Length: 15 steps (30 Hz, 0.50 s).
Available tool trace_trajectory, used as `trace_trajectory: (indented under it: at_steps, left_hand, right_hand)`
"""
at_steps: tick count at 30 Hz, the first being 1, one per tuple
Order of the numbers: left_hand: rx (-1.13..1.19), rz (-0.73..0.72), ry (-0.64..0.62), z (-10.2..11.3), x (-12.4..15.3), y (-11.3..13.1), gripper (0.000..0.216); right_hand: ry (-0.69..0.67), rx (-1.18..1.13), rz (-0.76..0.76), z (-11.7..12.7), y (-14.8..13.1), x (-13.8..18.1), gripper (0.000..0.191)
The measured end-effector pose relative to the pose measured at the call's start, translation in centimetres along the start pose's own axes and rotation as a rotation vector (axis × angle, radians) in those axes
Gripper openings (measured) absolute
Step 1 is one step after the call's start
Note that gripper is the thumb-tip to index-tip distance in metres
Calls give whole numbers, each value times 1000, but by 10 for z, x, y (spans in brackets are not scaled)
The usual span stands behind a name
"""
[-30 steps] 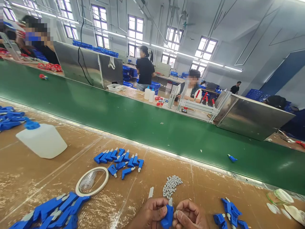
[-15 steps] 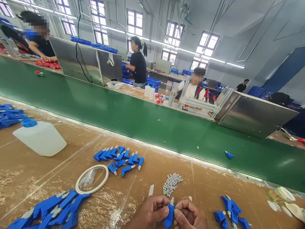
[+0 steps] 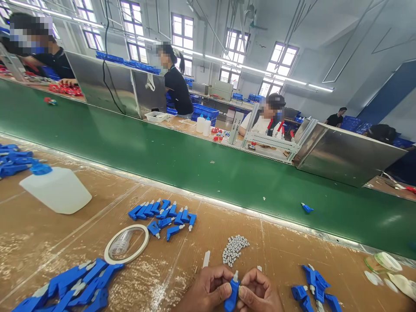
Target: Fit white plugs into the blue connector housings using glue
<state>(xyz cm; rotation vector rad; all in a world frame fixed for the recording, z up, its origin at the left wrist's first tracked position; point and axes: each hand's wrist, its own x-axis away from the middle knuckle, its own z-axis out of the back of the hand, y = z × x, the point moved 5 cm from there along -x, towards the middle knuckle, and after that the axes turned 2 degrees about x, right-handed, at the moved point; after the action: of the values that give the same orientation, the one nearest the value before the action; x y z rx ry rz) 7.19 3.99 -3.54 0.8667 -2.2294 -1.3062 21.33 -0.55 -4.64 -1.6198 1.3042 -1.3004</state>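
Note:
Near the bottom middle, my left hand (image 3: 212, 289) pinches a blue plastic piece with a grey tip (image 3: 232, 294), tip pointing up and away from me. My right hand (image 3: 258, 291) is closed beside it, thumb and forefinger pressed together against the piece's right side. Whatever lies between those right fingertips is too small or hidden to make out. Just beyond my hands is a heap of small grey cylindrical bits (image 3: 234, 250). Similar blue pieces (image 3: 315, 284) lie to the right of my hands, and a group of them (image 3: 165, 216) lies farther off to the left.
At left are a large pile of blue pieces (image 3: 74, 288), a tape ring (image 3: 107, 255) and a white bottle with a blue cap (image 3: 58, 190). A jar (image 3: 383, 263) stands at right. Beyond the table runs a green conveyor belt (image 3: 182, 160); several co-workers are across it.
My hands stay almost in place around the blue piece. On the belt, a blue piece and some specks have shifted left. Across the belt, co-workers have changed posture.

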Motion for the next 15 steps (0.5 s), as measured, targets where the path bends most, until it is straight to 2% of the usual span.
trace_trajectory:
  at_steps: [5, 15]
  left_hand:
    - [-12, -15, -12, -1, 1, 2, 54]
    - [-29, -46, 17, -6, 8, 11, 48]
  right_hand:
    - [-71, -175, -124, -4, 7, -5, 50]
    - [-125, -240, -157, -13, 11, -3, 45]
